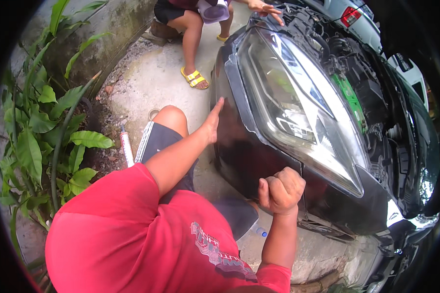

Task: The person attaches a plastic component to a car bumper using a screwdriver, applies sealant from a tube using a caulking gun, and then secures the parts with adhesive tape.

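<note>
A large clear car headlight sits in the front corner of a dark car, its edge bordered by a rough grey strip. My left hand lies with its fingers stretched out against the side of the dark bumper, left of the headlight. Close to the headlight's lower edge, my right hand is closed in a fist, thumb bent at its left side. No tool shows sticking out of the fist. Whether the fist touches the bumper I cannot tell.
Another person's hand is at the far edge of the open engine bay; their foot in a yellow sandal stands beyond my knee. A sealant tube, leafy plants and a tape roll are left. A blue-capped bottle lies below.
</note>
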`<move>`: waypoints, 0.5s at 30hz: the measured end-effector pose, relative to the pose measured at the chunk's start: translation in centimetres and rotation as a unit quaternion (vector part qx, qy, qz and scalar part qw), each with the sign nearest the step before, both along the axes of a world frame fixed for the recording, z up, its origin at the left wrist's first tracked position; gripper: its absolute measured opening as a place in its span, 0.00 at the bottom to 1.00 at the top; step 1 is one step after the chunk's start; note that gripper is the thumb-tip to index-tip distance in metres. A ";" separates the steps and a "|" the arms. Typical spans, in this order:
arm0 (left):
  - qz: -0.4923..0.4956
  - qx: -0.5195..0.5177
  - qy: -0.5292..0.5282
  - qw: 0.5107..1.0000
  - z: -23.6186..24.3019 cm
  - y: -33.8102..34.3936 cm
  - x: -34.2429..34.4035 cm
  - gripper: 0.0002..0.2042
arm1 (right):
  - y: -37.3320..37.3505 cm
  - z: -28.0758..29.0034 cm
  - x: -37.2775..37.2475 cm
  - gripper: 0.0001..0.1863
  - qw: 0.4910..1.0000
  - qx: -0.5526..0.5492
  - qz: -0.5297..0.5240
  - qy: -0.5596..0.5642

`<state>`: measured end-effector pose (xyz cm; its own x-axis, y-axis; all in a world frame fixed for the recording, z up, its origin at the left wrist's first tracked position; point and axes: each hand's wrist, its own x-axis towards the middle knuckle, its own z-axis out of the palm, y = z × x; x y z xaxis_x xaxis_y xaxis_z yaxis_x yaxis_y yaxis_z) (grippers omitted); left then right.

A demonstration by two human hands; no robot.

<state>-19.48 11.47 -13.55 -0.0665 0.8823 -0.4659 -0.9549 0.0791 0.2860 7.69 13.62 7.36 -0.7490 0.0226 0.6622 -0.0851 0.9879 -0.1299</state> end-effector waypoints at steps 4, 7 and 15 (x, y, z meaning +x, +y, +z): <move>0.082 0.044 0.002 0.996 0.2 -0.1 0.8 0.40 | 0.3 0.0 -0.8 0.12 1.000 0.014 -0.003 0.020; 0.091 -0.035 0.048 0.994 3.1 -1.0 2.0 0.40 | 0.2 0.5 -0.7 0.14 1.000 0.020 -0.016 -0.001; 0.106 -0.054 0.099 0.988 -2.9 1.2 1.0 0.55 | -0.2 1.0 -1.0 0.12 0.998 0.019 -0.018 -0.064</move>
